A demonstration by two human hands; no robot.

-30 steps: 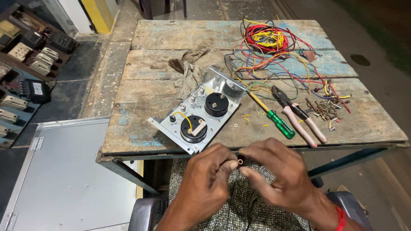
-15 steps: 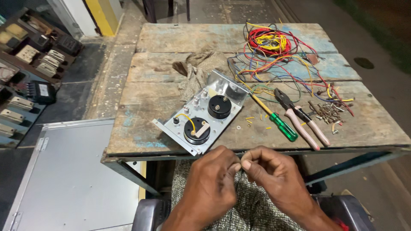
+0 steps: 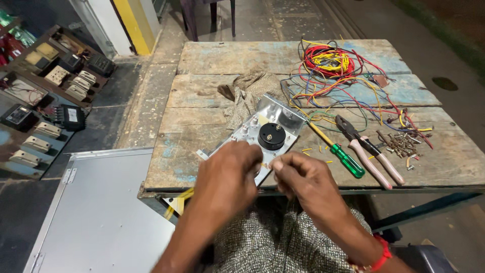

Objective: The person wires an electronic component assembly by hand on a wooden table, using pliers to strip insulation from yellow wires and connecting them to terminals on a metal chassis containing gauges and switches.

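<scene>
A weathered wooden table [image 3: 212,101] is standing on a concrete floor. The left hand [image 3: 228,174] and right hand [image 3: 303,177] are meeting fingertip to fingertip over the metal panel [image 3: 262,134]; whatever they are pinching cannot be told. At 2 o'clock are lying a green screwdriver [image 3: 339,152], pliers [image 3: 369,150], screws [image 3: 401,144]; at 1 o'clock, tangled wires [image 3: 331,63].

A worn wooden plank table [image 3: 212,101] with flaking blue paint is carrying everything. A metal panel [image 3: 262,134] with a black round dial is lying just beyond the fingers [image 3: 275,164]. A green-handled screwdriver [image 3: 339,153], pliers [image 3: 371,151] and loose screws [image 3: 401,144] are lying to their right; tangled wires [image 3: 336,65] and a rag [image 3: 250,93] farther off.
</scene>
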